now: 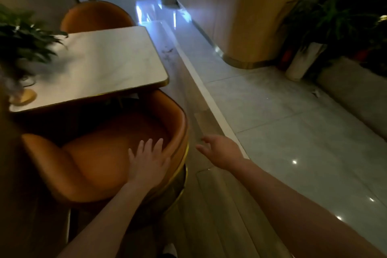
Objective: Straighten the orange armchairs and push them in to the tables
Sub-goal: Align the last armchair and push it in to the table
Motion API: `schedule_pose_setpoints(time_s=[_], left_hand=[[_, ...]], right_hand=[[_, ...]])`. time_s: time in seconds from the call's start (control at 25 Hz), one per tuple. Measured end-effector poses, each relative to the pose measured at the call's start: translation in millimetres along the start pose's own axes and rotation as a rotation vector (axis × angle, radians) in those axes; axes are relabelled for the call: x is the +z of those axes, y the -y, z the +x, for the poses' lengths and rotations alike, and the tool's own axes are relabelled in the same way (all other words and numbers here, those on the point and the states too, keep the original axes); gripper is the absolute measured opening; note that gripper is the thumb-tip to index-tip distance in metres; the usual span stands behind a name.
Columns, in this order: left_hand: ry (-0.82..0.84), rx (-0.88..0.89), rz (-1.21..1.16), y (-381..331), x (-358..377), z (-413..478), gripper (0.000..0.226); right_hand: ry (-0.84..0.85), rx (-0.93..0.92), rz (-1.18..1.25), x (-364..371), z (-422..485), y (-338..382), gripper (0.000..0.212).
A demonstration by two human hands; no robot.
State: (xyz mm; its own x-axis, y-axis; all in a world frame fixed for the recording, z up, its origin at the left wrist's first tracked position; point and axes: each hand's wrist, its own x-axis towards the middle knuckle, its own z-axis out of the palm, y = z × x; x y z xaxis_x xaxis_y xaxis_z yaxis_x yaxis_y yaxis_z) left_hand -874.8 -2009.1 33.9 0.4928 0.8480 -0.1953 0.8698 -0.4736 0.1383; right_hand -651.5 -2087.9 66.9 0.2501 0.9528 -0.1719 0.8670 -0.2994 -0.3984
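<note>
Left hand (149, 164) fingers straight, released, flat against near orange armchair (94, 163) backrest, seat under desk (125, 65). Right hand (221, 151) released, beside chair, apart.

Leafy green plant on round gold base (23, 44) — far left, blurred. Glossy pale grey floor tiles (293, 132), light reflections on surface. White raised step edge (209, 98) runs diagonally. Curved pale wood column with brass skirting (251, 16) beyond. Tall green plant in white pot (301, 63) — right, beside low grey ledge (351, 94).
</note>
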Motion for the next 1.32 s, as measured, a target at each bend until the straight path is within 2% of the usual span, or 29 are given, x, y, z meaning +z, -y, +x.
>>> schedule_pose_setpoints(time_s=[0.2,0.44,0.52,0.64,0.76,0.92,1.04,1.32], left_hand=[[0.133,-0.194,-0.078,59.7,33.7,9.7,0.068],[0.242,-0.416,-0.340,70.8,79.7,19.8,0.067],[0.218,-0.489,-0.327,69.8,98.5,18.3,0.064],[0.068,-0.541,-0.245,62.7,116.7,8.4,0.069],[-0.043,-0.586,-0.187,56.6,126.7,10.9,0.076],[-0.195,-0.564,-0.185,62.3,142.0,19.1,0.061],[-0.260,-0.533,-0.220,66.5,145.7,20.2,0.047],[-0.375,-0.478,-0.162,119.1,141.8,13.1,0.044]], right_hand=[[0.172,-0.135,-0.007,53.8,68.8,48.0,0.037],[0.269,-0.342,-0.196,94.8,125.2,43.8,0.043],[0.372,-0.405,-0.269,104.9,147.7,32.5,0.044],[0.453,-0.483,-0.340,119.1,177.1,16.0,0.053],[0.372,-0.620,-0.339,138.9,189.7,0.2,0.063],[0.077,-0.655,-0.247,163.5,184.6,-9.0,0.057],[0.011,-0.640,-0.229,167.3,182.3,-9.4,0.054],[-0.037,-0.568,-0.192,185.1,167.5,38.3,0.055]])
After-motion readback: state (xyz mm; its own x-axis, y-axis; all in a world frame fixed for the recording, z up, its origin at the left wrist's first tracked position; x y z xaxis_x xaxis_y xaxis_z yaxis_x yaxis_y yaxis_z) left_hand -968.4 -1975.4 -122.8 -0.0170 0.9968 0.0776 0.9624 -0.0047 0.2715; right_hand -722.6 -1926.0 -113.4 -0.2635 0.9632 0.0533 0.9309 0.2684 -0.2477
